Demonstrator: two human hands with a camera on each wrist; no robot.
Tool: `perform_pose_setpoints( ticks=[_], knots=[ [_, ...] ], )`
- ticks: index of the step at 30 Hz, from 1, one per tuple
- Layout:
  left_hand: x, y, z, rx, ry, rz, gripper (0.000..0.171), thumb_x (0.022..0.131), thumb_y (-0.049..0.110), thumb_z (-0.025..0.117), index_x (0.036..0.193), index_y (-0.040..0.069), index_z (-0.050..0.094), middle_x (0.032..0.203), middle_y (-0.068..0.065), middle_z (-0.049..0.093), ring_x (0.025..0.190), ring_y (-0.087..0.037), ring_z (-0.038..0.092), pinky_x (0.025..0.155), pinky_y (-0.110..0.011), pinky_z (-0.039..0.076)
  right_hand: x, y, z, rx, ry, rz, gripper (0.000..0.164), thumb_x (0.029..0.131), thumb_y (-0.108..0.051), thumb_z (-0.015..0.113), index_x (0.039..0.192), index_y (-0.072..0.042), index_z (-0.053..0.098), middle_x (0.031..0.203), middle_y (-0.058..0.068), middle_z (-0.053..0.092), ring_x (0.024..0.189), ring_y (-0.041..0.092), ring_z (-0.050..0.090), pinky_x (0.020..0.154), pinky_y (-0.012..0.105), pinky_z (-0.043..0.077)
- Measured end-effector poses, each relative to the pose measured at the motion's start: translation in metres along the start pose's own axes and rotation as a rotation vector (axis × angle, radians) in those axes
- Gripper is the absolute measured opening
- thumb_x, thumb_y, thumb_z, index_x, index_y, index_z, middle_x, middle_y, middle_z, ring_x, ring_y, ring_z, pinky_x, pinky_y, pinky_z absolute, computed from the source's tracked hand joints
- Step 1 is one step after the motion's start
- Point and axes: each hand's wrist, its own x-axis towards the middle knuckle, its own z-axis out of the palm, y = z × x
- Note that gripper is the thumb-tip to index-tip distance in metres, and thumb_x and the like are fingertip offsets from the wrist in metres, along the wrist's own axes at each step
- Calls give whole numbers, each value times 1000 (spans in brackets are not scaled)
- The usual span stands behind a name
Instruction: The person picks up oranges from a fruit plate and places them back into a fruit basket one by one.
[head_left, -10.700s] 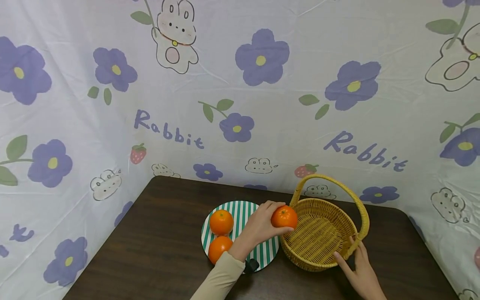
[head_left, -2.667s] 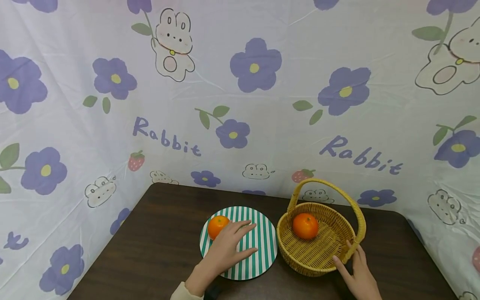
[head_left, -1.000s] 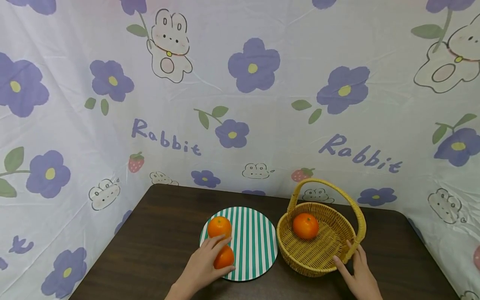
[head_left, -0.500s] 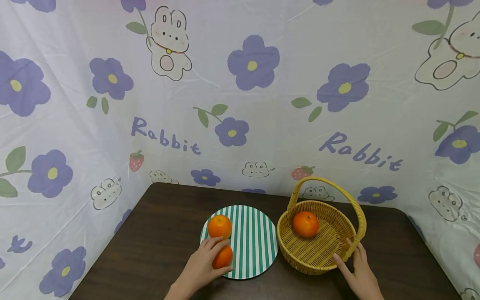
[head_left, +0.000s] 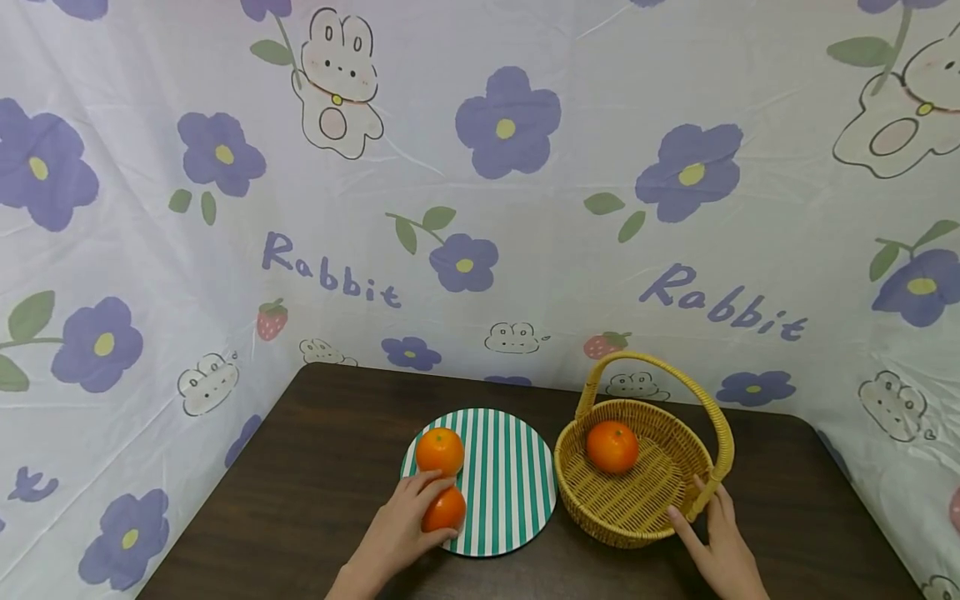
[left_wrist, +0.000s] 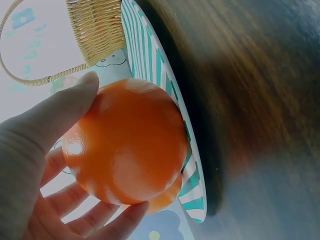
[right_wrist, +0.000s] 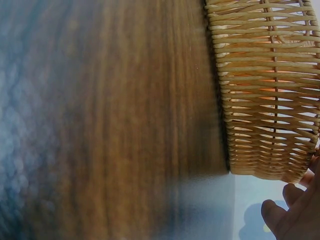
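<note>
My left hand [head_left: 405,521] grips the nearer orange [head_left: 446,510] on a round green-and-white striped board [head_left: 510,492]. In the left wrist view the thumb lies on one side of that orange [left_wrist: 132,142] and the fingers curl round the other. Just behind it on the board sits a second orange [head_left: 439,452]. To the right stands a yellow wicker basket [head_left: 622,525] with one orange [head_left: 612,447] inside. My right hand [head_left: 720,546] holds the basket's right rim by the foot of the handle, with thumb and fingers either side of it.
Everything stands on a dark brown wooden table [head_left: 315,467]. A white cloth [head_left: 562,225] printed with purple flowers and rabbits hangs behind and at the sides. The tall basket handle [head_left: 675,371] arches above the basket.
The orange that my left hand held beside the basket now lies in the basket. My left hand has gone back left to the nearer orange and gripped it. My right hand stays at the rim.
</note>
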Motion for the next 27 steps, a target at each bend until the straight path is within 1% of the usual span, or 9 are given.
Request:
perform_pose_setpoints(
  ticks=[5, 9, 18, 23, 27],
  knots=[
    [0, 1, -1, 0, -5, -11, 60, 72, 45, 75, 125, 24, 55, 126, -2, 51, 103, -20, 49, 75, -44, 52, 1, 1, 1, 2, 12, -12, 83, 94, -57, 34, 149, -4, 2, 149, 28, -4, 121, 59, 29, 78, 65, 41],
    [0, 4, -3, -6, -5, -9, 58, 73, 47, 75, 123, 23, 57, 122, 1, 52, 102, -19, 51, 76, -43, 52, 2, 1, 1, 1, 21, -24, 83, 94, -57, 35, 149, -4, 2, 149, 27, -4, 121, 58, 29, 77, 64, 41],
    [5, 11, -2, -9, 6, 23, 55, 73, 44, 75, 120, 21, 58, 122, 1, 54, 107, -22, 51, 80, -46, 51, 1, -1, 1, 2, 12, -12, 84, 93, -58, 34, 149, -4, 2, 149, 27, -4, 121, 58, 29, 77, 64, 41],
    [7, 15, -1, -19, 10, 42, 57, 73, 45, 75, 121, 21, 58, 122, 1, 54, 106, -20, 52, 81, -44, 52, 0, -1, 1, 5, 12, -12, 84, 93, -58, 34, 149, -4, 2, 149, 27, -4, 121, 58, 29, 77, 64, 41],
    [9, 18, 0, -27, 4, 44, 56, 74, 46, 74, 122, 23, 57, 123, 1, 53, 106, -19, 51, 82, -44, 51, 0, 1, 2, 1, 23, -22, 83, 94, -58, 34, 149, -5, 3, 149, 26, -3, 120, 58, 32, 75, 62, 43]
  ],
)
